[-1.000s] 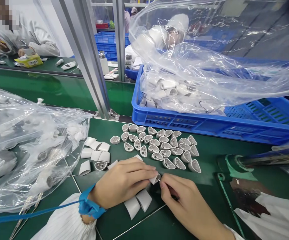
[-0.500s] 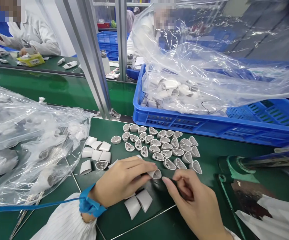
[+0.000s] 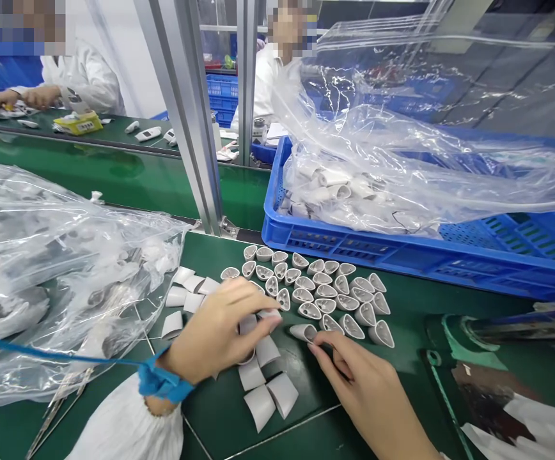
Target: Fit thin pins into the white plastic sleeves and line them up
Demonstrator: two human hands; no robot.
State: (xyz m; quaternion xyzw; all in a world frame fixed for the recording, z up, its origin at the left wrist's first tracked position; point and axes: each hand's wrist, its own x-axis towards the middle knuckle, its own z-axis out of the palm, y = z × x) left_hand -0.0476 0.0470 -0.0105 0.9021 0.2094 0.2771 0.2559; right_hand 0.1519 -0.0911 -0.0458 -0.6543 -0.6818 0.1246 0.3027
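Note:
My right hand [image 3: 359, 377] pinches a small hollow white plastic cap [image 3: 303, 332] between thumb and fingertips, its open end towards the fingers. My left hand [image 3: 229, 322] hovers over loose white caps with thumb and fingers apart. One white cap [image 3: 268, 314] shows between its thumb and index finger; a firm grip on it is not visible. Below the left hand, several more curved white caps [image 3: 259, 407] lie on the green table. Beyond both hands, many caps [image 3: 325, 291] stand in rough rows with their hollow ends up.
A clear plastic bag [image 3: 66, 275] of parts lies at left, with tweezers [image 3: 50, 421] near it. The blue crate [image 3: 402, 259] at back right holds bagged white parts. A metal post [image 3: 186, 115] rises behind the table. Co-workers [image 3: 88, 76] sit opposite. A roller [image 3: 522, 329] is at right.
My left hand has let go of the cap and moved left over the loose caps. My right hand now holds that cap. The whole view has shifted slightly.

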